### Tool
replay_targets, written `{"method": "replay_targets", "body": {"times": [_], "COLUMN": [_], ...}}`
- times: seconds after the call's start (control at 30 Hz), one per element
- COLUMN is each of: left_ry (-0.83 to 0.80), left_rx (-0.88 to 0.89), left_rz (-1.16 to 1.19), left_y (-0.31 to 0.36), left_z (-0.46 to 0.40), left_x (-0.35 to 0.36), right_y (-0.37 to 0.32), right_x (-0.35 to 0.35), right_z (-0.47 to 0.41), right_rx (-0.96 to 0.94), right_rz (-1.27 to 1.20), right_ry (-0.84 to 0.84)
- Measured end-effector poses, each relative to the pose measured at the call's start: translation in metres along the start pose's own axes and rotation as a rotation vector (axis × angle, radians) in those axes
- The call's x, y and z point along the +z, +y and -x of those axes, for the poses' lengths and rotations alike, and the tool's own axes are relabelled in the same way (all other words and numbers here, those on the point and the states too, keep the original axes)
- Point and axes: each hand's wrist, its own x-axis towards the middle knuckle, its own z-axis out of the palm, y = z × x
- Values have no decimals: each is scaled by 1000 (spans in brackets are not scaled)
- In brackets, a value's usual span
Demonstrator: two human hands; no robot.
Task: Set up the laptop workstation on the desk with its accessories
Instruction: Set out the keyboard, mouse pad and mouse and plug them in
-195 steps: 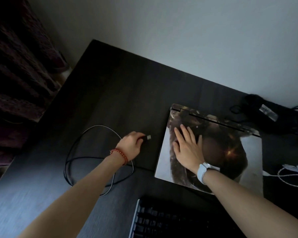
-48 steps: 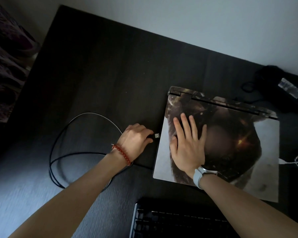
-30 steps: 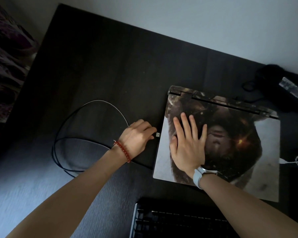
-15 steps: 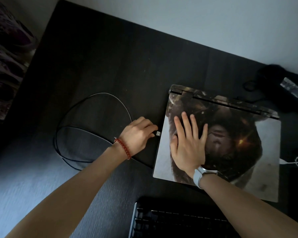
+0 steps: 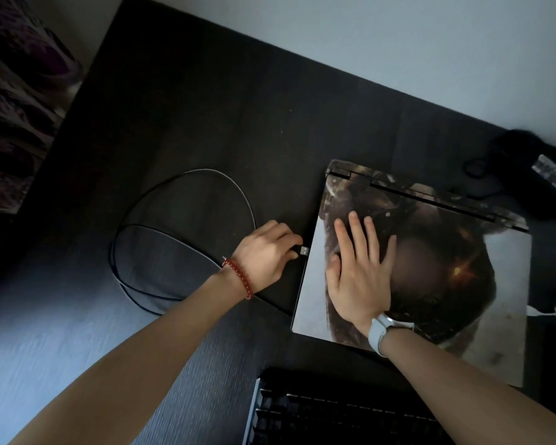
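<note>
Pinching the USB plug (image 5: pixel 304 251) in a narrow grip, the left hand (image 5: pixel 265 255) holds its long axis pointing right, just beside the closed laptop (image 5: pixel 482 284) on the desk (image 5: pixel 238 123), whose lid the flat, open right hand (image 5: pixel 360 271) steadies.

Desk (image 5: pixel 206 117): near-black, fine wood grain, paler grey sheen toward the near left. Laptop lid (image 5: pixel 495 284): printed skin, dark brown and black figure with gold-orange sparks on a pale grey-white ground. Cable (image 5: pixel 187 173): black, silver plug (image 5: pixel 304 251). Bracelet (image 5: pixel 239 277): red beads. Watch strap (image 5: pixel 377 336): pale grey-blue. Keyboard (image 5: pixel 334 412): black keys, light edge. Wall (image 5: pixel 398 43): plain pale grey.
</note>
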Motion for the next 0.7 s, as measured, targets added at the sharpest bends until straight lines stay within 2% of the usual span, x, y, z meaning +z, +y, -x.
{"method": "replay_targets", "body": {"times": [0.4, 0.7], "left_ry": [145, 194], "left_rx": [9, 27], "left_rz": [97, 148], "left_y": [-8, -13], "left_z": [4, 4], "left_x": [16, 23], "right_y": [-1, -3], "right_x": [2, 3], "right_z": [-1, 1], "right_rx": [25, 52], "right_rz": [-58, -87], "right_ry": [95, 116]}}
